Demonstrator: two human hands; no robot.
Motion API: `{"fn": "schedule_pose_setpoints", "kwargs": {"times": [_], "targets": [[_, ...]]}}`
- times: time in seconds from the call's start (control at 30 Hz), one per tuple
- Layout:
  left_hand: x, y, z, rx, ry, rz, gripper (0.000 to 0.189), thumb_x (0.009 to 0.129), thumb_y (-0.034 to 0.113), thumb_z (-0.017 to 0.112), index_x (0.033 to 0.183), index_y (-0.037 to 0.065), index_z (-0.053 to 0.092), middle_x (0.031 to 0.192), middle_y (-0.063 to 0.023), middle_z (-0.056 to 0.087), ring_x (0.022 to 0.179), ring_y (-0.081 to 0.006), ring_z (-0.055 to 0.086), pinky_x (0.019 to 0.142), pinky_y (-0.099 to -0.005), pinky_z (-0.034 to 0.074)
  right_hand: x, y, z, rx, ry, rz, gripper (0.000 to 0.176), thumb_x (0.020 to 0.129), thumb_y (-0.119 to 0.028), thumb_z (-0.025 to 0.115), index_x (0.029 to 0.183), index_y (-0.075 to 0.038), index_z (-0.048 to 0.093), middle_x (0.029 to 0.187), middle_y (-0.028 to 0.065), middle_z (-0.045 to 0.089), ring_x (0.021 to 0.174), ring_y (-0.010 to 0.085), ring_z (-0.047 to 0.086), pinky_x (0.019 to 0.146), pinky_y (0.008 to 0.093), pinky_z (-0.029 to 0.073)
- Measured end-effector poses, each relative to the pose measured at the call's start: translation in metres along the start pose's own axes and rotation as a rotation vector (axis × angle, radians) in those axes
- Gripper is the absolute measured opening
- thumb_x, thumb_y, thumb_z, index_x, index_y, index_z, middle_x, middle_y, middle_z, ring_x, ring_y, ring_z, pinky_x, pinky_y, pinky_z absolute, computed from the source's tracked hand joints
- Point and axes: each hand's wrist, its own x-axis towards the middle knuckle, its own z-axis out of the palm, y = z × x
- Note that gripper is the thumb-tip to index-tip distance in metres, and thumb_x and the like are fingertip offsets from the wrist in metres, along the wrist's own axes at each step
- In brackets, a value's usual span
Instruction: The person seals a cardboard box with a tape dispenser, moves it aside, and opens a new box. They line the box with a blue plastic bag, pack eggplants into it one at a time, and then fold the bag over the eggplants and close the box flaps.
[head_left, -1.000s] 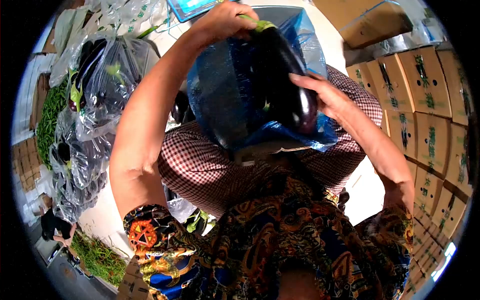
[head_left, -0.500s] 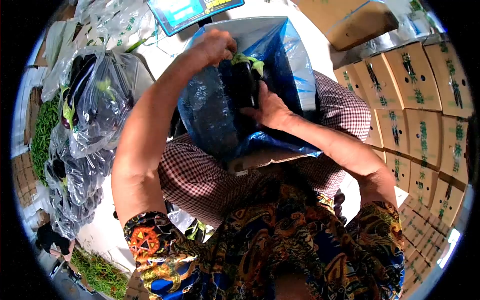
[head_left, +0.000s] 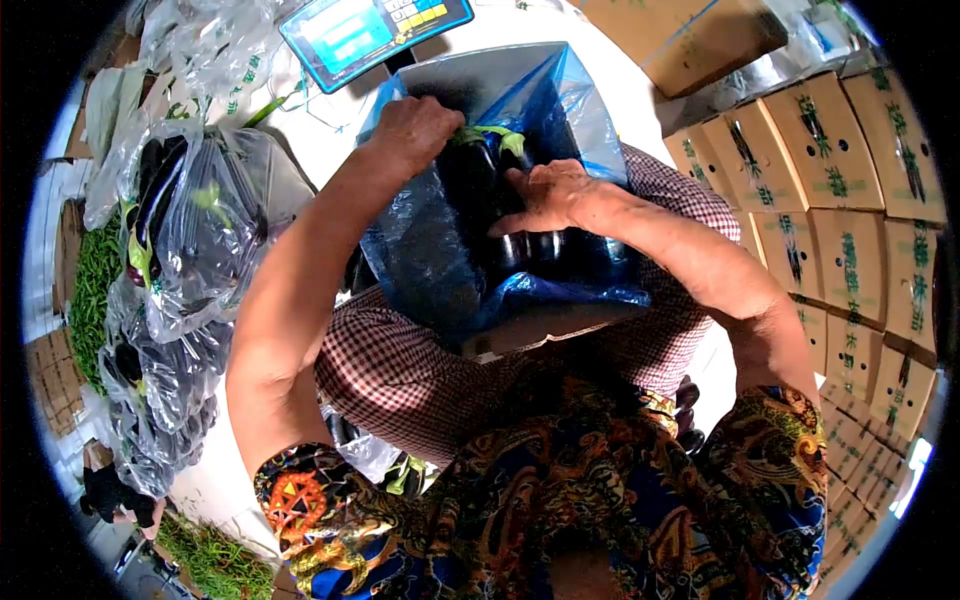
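Between my knees stands a box lined with a blue plastic bag (head_left: 400,235). Dark eggplants (head_left: 480,165) with green caps lie inside it. My left hand (head_left: 415,132) is closed at the box's upper left, by the green stems; what its fingers hold, if anything, is hidden. My right hand (head_left: 548,197) rests over the eggplants with its fingers spread, touching their dark skins.
A scale with a lit display (head_left: 350,40) stands beyond the box. Clear bags of eggplants (head_left: 205,215) and green peppers (head_left: 95,285) lie at the left. Stacked cartons (head_left: 820,150) line the right; another carton (head_left: 690,40) is at top right. A person (head_left: 115,490) is at lower left.
The eggplant that my right hand gripped now lies lower among the others, and that hand's fingers have spread. My left hand has moved slightly left and down.
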Motion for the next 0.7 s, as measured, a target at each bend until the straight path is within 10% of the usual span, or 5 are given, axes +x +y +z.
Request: {"fn": "schedule_pose_setpoints", "kwargs": {"times": [0.43,0.7], "targets": [[0.029,0.017,0.024,0.252,-0.217,0.313,0.013,0.075,0.012,0.06,0.082,0.008,0.069,0.084,-0.0108,0.067,0.084,-0.0291,0.066,0.066,-0.0457,0.052,0.006,-0.014,0.025,-0.064,0.01,0.068,0.083,0.084,-0.064,0.046,0.136,0.001,0.036,0.096,0.0189,0.067,0.087,0.0353,0.065,0.073,0.0419,0.051],[0.055,0.021,0.07,0.093,-0.314,0.103,0.017,0.077,0.016,0.06,0.088,0.006,0.07,0.089,-0.0145,0.067,0.088,-0.0339,0.064,0.075,-0.0437,0.052,0.01,-0.011,0.054,-0.032,0.15,0.005,0.087,0.082,-0.054,0.055,0.142,0.0,0.022,0.119,0.0221,0.057,0.09,0.0375,0.063,0.073,0.0442,0.05]]}}
